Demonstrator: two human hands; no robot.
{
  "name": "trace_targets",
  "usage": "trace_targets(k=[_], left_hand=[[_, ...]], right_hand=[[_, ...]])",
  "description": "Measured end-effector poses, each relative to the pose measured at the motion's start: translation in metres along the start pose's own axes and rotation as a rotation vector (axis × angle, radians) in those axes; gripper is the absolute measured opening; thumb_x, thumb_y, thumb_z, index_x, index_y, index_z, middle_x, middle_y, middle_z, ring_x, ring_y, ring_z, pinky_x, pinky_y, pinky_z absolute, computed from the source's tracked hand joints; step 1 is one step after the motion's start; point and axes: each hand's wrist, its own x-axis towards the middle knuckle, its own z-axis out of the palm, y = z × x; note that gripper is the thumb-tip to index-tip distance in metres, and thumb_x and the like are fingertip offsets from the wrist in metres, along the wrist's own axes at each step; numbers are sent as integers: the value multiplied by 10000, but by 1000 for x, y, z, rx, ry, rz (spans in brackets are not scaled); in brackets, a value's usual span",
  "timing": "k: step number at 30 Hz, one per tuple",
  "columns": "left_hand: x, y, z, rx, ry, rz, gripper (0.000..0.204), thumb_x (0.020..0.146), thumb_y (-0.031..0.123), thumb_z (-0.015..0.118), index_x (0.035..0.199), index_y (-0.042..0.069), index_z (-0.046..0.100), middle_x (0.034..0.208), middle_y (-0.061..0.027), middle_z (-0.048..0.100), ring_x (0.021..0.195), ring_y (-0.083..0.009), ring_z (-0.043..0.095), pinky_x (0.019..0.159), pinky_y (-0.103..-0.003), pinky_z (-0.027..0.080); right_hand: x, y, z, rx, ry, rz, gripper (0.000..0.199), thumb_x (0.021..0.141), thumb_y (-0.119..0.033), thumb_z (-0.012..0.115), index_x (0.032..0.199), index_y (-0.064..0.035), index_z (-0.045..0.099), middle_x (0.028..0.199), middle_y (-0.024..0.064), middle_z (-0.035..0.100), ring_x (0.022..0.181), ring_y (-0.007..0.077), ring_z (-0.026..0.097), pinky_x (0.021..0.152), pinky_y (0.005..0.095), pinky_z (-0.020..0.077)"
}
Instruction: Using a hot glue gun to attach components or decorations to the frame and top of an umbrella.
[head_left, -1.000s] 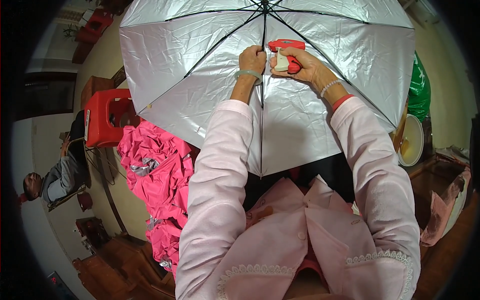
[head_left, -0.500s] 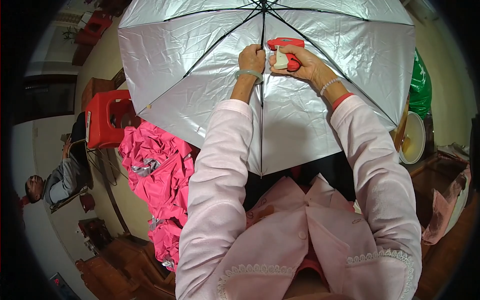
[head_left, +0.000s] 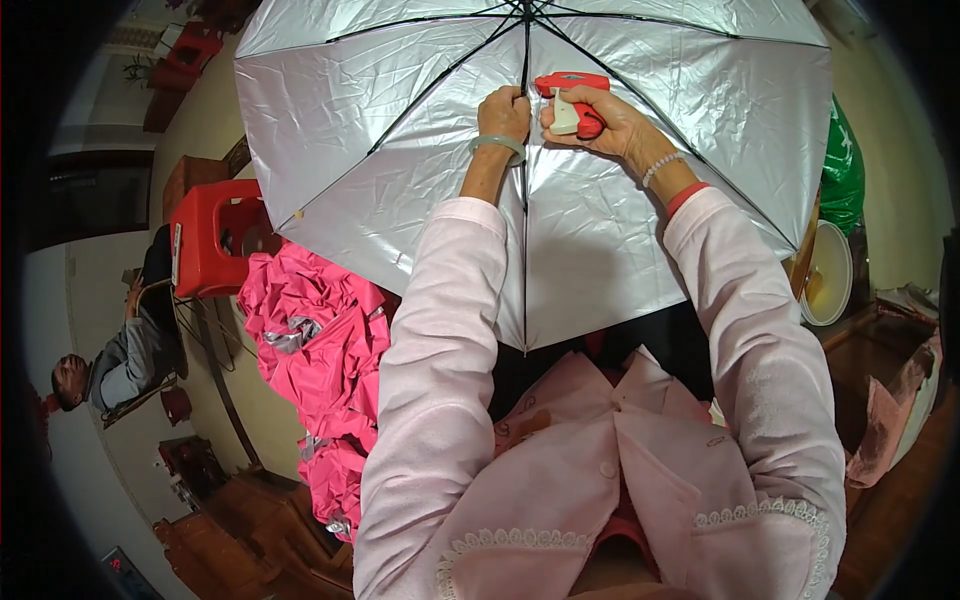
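Up near the top of the view, an open umbrella (head_left: 400, 150) with a silver lining and black ribs is spread in front of the person, its inside facing them and its rim reaching down to their lap. The left hand (head_left: 505, 112) is closed around one black rib (head_left: 524, 200) close to the hub — a pale green bangle (head_left: 499, 144) sits on that wrist. Just beside it, almost touching, the right hand (head_left: 605, 122) is wrapped around a red and white pistol-shaped tagging tool (head_left: 572, 98), whose nose points left toward the rib that the other hand grips. A beaded bracelet (head_left: 662, 166) and a red cuff show at the right wrist, above pink jacket sleeves.

Left of the person, under the umbrella's edge, lies a heap of pink umbrella fabric (head_left: 320, 350) with silver showing in the folds. A red plastic stool (head_left: 205, 240) stands beyond it, and another person (head_left: 110, 360) reclines in a chair at the far left. On the right — a white bowl (head_left: 828, 275) and a green bag (head_left: 845, 170).
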Motion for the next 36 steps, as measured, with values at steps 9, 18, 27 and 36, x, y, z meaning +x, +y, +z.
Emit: trace_targets(k=[9,18,27,36], left_hand=[[0,1,0,44,20,8,213,724,139,499,829,-2,620,809,-217,604,780,-351,576,738,-400,446],[0,4,-2,43,0,9,232,723,161,500,833,-6,617,811,-217,604,788,-353,578,737,-397,446],[1,3,-3,21,-81,-26,241,725,169,508,856,1,621,828,-205,611,798,-339,585,732,-387,451],[-2,3,0,-3,-21,-21,233,725,157,504,847,-9,613,828,-210,606,790,-337,585,728,-384,452]], right_hand=[[-3,1,5,25,48,0,272,767,-69,559,985,51,451,871,218,581,787,324,601,741,467,516],[2,0,4,20,28,7,247,761,-65,557,961,43,462,845,209,587,784,317,602,745,470,513],[13,-7,-7,-66,-50,61,263,768,-90,562,997,7,474,860,199,602,768,312,622,723,494,510],[9,-11,-4,-181,-36,55,278,760,-96,569,1005,0,481,822,191,610,732,303,624,686,479,520]])
